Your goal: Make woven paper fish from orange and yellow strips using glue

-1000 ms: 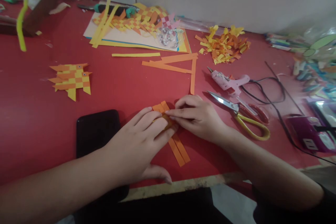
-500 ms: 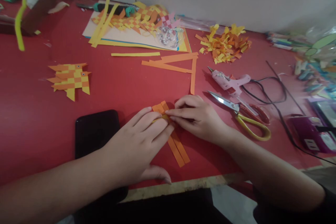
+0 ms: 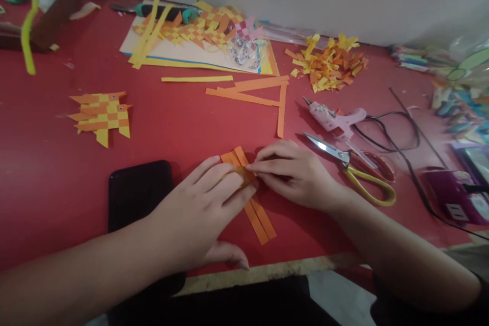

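Note:
Two orange paper strips point(image 3: 260, 219) lie side by side at a slant on the red table, with a yellow paper strip point(image 3: 240, 174) across them. My left hand point(image 3: 208, 198) rests palm down on the crossing, fingers stretched out and pressing the paper, thumb apart. It hides much of the crossing. From the right, my right hand point(image 3: 290, 173) pinches the end of the yellow strip between thumb and fingers; the fingertips cover that end. A black phone point(image 3: 137, 193) lies beside my left hand. Scissors point(image 3: 347, 163) with a red and a yellow handle lie right of my right hand.
Beyond the scissors lies a pink glue gun point(image 3: 336, 119) with a black cord. Loose orange strips point(image 3: 248, 94) and a yellow strip point(image 3: 196, 79) lie ahead. Woven paper fish point(image 3: 103, 114) sit at left, a scrap pile point(image 3: 328, 63) and paper sheets point(image 3: 191, 58) at the back.
My right hand has moved slightly right, away from the left fingers, and more of the yellow strip shows. My left hand stays nearly in place.

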### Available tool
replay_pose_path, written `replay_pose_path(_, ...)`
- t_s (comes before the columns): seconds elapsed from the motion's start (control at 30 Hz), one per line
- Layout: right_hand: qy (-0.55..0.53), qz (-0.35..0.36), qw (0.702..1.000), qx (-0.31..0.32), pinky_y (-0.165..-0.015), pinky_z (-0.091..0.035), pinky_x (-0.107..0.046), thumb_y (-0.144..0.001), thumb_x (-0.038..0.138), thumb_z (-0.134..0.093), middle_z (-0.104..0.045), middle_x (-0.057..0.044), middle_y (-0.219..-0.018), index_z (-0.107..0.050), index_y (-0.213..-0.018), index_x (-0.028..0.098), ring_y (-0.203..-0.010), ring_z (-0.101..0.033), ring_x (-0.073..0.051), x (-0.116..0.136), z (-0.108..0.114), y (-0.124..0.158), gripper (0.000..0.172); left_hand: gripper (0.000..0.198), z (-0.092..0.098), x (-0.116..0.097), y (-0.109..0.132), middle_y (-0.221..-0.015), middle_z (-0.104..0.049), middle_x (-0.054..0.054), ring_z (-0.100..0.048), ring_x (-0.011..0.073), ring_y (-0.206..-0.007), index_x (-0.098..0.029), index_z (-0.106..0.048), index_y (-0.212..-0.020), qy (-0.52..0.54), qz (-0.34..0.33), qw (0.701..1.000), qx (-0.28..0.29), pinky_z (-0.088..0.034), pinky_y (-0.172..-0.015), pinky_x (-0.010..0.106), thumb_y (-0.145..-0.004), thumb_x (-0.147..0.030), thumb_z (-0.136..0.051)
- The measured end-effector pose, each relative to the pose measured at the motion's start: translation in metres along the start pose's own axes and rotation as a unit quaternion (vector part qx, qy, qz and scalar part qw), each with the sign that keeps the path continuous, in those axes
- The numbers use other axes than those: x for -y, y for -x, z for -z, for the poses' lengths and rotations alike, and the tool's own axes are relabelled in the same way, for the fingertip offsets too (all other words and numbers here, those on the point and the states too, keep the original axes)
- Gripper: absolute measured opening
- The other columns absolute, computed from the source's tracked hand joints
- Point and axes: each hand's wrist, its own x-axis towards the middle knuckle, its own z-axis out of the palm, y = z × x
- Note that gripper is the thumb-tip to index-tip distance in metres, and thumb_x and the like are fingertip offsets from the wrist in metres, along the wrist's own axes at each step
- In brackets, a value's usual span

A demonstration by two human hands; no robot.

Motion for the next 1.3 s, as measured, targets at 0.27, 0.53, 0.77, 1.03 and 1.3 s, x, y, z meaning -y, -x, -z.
replay_pose_path(0.27, 0.006, 0.031, 0.998, 0.045, -0.082, -0.051, -0.040, -0.086, 0.014, -0.050, -0.067, -0.009, -0.100, -0.071, -0.109, 0.020, -0.091, -0.062, -0.020, 0.001, 0.005, 0.000, 0.032, 0.097, -0.001, 0.000, 0.000, -0.121, -0.061, 0.016, -0.049, 0.0350, -0.122, -0.011, -0.054, -0.137, 0.005, 0.007, 1.000, -0.005, -0.029, -0.115, 0.053, -0.071, -0.082, -0.057)
replay_pose_path(0.53, 0.117, 0.035, 0.992, 0.026, -0.080, -0.050, -0.040, -0.087, 0.012, -0.051, -0.068, -0.010, -0.102, -0.072, -0.105, 0.017, -0.089, -0.060, -0.022, 0.008, -0.002, 0.005, 0.029, 0.098, -0.001, 0.000, -0.001, -0.118, -0.061, 0.018, -0.048, 0.0371, -0.122, -0.008, -0.060, -0.129, -0.002, 0.003, 1.000, -0.011, -0.031, -0.114, 0.055, -0.069, -0.085, -0.055)
replay_pose_path(0.77, 0.144, 0.012, 0.989, 0.029, -0.076, -0.047, -0.038, -0.090, 0.010, -0.046, -0.067, -0.009, -0.098, -0.073, -0.098, 0.018, -0.086, -0.057, -0.022, 0.013, -0.007, 0.003, 0.029, 0.100, 0.000, 0.000, -0.002, -0.118, -0.059, 0.017, -0.046, 0.0371, -0.123, -0.008, -0.055, -0.134, 0.008, 0.007, 1.000, 0.003, -0.032, -0.113, 0.058, -0.067, -0.082, -0.061)
replay_pose_path(1.03, 0.120, -0.017, 0.993, -0.010, -0.076, -0.046, -0.037, -0.086, 0.007, -0.046, -0.066, -0.008, -0.093, -0.072, -0.091, 0.018, -0.082, -0.056, -0.020, 0.012, -0.015, 0.004, 0.028, 0.099, 0.001, 0.001, -0.002, -0.124, -0.056, 0.021, -0.047, 0.0384, -0.124, -0.007, -0.057, -0.131, 0.003, 0.002, 1.000, -0.001, -0.033, -0.113, 0.057, -0.068, -0.083, -0.059)
replay_pose_path(1.3, 0.013, -0.045, 0.996, -0.073, -0.080, -0.054, -0.034, -0.084, 0.004, -0.046, -0.071, -0.005, -0.099, -0.068, -0.112, 0.023, -0.091, -0.066, -0.018, 0.000, 0.002, 0.005, 0.040, 0.096, 0.000, 0.002, 0.001, -0.141, -0.053, 0.021, -0.043, 0.0386, -0.134, -0.012, -0.053, -0.139, -0.024, -0.001, 1.000, 0.001, -0.030, -0.114, 0.056, -0.074, -0.082, -0.053)
